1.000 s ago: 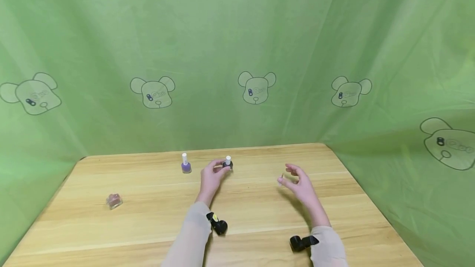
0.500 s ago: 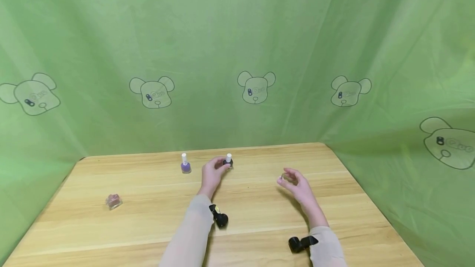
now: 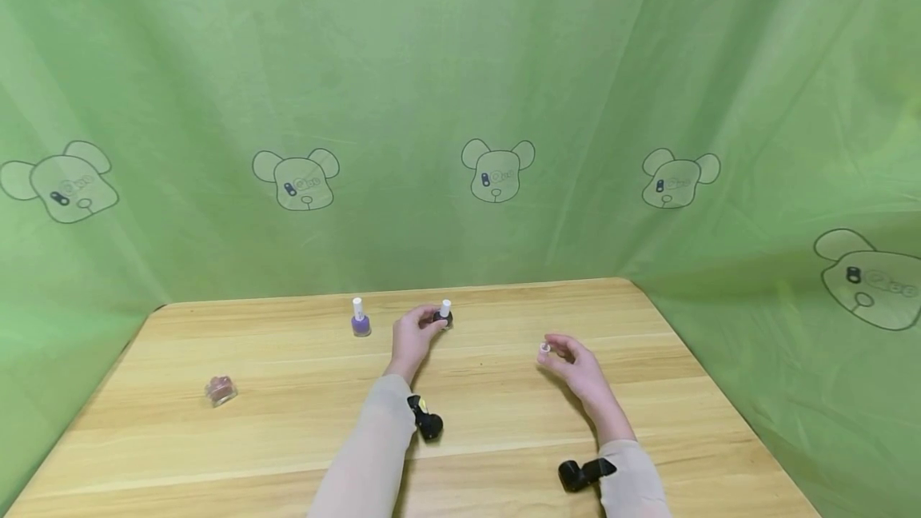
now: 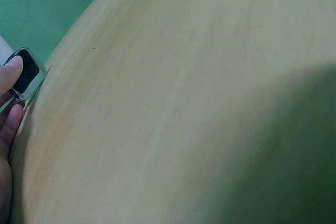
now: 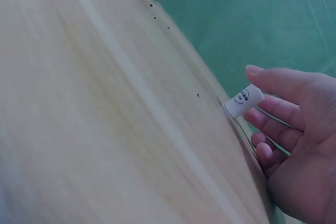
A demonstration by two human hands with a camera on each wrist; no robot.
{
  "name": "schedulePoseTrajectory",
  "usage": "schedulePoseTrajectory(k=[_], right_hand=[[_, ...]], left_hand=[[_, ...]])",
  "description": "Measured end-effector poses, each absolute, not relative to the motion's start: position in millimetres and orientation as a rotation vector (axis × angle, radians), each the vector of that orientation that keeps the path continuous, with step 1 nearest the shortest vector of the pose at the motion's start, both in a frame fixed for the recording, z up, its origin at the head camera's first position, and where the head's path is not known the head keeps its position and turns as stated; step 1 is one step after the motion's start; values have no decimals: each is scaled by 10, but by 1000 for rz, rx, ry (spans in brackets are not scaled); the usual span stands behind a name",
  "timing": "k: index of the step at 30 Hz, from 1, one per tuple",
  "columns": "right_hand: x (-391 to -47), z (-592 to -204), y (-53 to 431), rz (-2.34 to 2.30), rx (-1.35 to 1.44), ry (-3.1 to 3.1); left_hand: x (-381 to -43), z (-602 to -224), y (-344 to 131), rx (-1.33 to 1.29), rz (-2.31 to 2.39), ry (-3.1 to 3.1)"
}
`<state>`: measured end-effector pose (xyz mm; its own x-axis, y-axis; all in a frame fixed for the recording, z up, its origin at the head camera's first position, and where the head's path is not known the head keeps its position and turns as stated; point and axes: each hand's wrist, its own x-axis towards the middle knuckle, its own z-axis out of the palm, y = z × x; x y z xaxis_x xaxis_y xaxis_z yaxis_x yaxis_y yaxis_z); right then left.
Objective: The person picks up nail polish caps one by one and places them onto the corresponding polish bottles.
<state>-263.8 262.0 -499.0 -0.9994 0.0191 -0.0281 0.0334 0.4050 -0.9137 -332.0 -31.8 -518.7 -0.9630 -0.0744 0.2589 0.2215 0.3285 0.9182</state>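
Near the table's far edge my left hand [image 3: 413, 342] grips a nail polish bottle [image 3: 440, 321], dark with a white cap. Its thumb presses the dark square glass [image 4: 27, 74] in the left wrist view. Further right, my right hand [image 3: 576, 366] holds a small white nail polish cap [image 5: 244, 102] between thumb and fingers, low over the table; dark print shows on its side. Whether the cap touches the wood I cannot tell. A purple nail polish bottle [image 3: 360, 324] with a white cap stands upright left of my left hand.
A small clear glass bottle with pink contents [image 3: 221, 391] sits at the left of the wooden table [image 3: 288, 438]. Green curtains [image 3: 403, 62] with bear drawings hang behind and beside it. Black cameras [image 3: 429, 425] are strapped to both wrists.
The white cap has turned in my right hand, which has shifted slightly nearer and left. My left hand has moved slightly right with the dark bottle, whose cap leans a little more.
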Motion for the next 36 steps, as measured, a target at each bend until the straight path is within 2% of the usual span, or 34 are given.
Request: schedulePoseTrajectory(k=[7,25,36], right_hand=[[-2572,-4866,2565,-1679,58,2624],[-2633,-5008,2538,-1594,112,2720],[-2652,-5038,2534,-1593,117,2750]], left_hand=[[-3304,-5167,-330,-125,-1695,-2373],[-3336,-5147,-425,-186,-1741,-2452],[-3344,-5161,-438,-130,-1897,-2375]])
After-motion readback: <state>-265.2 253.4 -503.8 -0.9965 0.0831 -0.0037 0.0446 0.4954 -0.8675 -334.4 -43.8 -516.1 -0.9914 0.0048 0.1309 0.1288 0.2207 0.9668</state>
